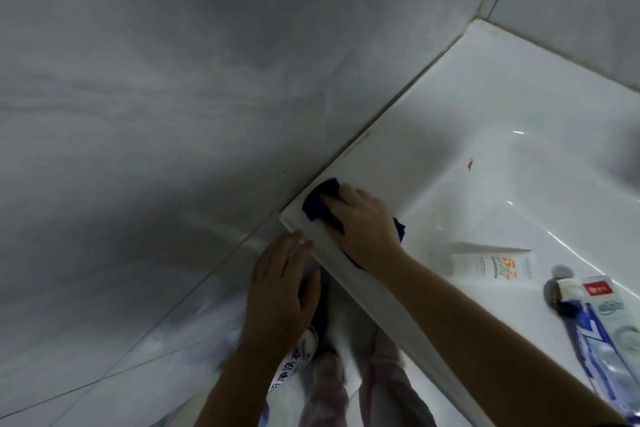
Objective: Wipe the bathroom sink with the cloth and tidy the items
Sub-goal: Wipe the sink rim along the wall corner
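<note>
Head view — right hand (363, 222) half-covers the cloth (320, 199).

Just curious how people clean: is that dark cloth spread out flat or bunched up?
Bunched up. The dark blue cloth sits crumpled under the right hand at the sink corner, edges poking out both sides.

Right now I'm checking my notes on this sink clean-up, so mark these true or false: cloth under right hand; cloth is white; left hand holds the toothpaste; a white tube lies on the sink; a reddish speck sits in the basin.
1. The right hand presses the cloth on the sink corner. True.
2. The cloth is white. False: dark blue.
3. The left hand holds the toothpaste. False: its fingers touch the sink's front edge.
4. A white tube lies on the sink. True.
5. A reddish speck sits in the basin. True.
</note>
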Demonstrator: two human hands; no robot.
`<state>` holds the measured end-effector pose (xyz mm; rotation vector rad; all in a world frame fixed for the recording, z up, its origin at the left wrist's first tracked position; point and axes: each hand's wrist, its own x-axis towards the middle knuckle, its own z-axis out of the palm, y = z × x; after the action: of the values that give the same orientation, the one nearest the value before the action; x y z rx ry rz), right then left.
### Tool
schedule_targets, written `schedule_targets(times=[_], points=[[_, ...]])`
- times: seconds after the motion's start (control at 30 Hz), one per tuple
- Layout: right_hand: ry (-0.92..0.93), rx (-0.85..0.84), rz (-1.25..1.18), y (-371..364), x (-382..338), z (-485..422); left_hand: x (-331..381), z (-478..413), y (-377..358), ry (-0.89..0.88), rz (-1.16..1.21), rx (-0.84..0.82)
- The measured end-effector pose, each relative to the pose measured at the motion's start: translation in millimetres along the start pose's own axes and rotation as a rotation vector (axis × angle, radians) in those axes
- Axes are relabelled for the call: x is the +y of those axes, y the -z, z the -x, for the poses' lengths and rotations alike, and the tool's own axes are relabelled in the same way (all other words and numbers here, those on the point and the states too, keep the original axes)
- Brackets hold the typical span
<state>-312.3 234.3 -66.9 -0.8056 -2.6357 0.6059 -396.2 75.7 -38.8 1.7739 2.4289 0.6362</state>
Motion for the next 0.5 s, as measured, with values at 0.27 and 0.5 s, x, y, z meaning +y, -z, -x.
schedule_targets(times=[0.27,0.5], points=[[-0.496,0.226,-0.007,-1.3,-7.5,-27.0,-15.7,36.9,19.7,0.015,0.057,0.007],[-0.326,0.112,-0.038,-30.6,-78.7,33.0,-25.6,65.6,27.9,0.001,0.085,-0.013]])
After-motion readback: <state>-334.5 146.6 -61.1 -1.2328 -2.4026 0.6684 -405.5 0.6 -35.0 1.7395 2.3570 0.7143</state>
